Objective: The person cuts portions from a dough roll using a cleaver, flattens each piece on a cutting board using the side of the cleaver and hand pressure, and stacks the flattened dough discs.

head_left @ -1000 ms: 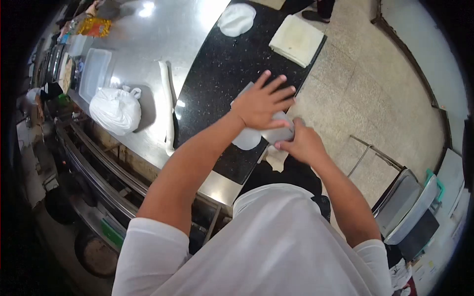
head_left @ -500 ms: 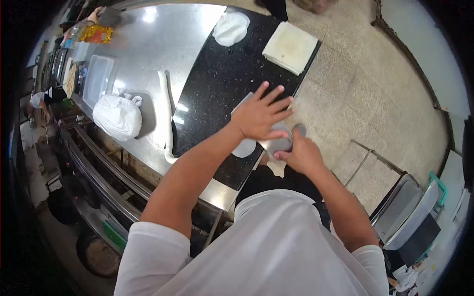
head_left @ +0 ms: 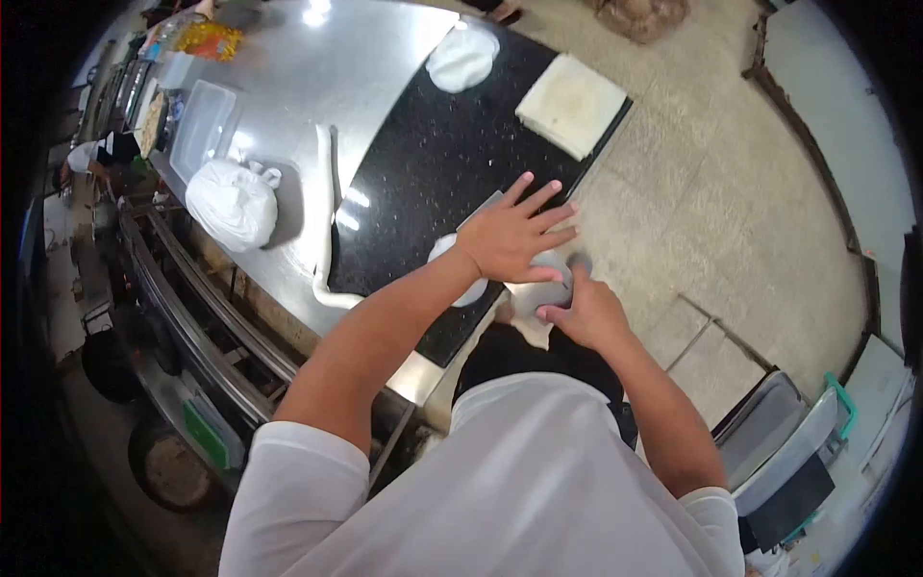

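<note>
- White cloth of my shirt (head_left: 538, 471) fills the nearest space, my arms reaching out past it.
- My right hand (head_left: 591, 313) is curled round the end of a wide metal blade (head_left: 532, 296) at the counter's edge, probably to steer it; its underside fingers are hidden.
- My left hand (head_left: 510, 238) lies palm down over the blade, fingers spread wide, likely so the push goes evenly.
- Pale dough (head_left: 471, 291) shows on the black counter (head_left: 413, 183) just beside the blade, partly behind my left forearm; I cannot tell whether it is one piece or two.
- Long and white, a dough rope (head_left: 324, 192) lies mostly on the steel, seemingly for easy reach, near a tied bag (head_left: 231, 207).
- Farther off, stacked square sheets (head_left: 574, 104) and a white round pile (head_left: 462, 58) sit apart, perhaps leaving me working room.
</note>
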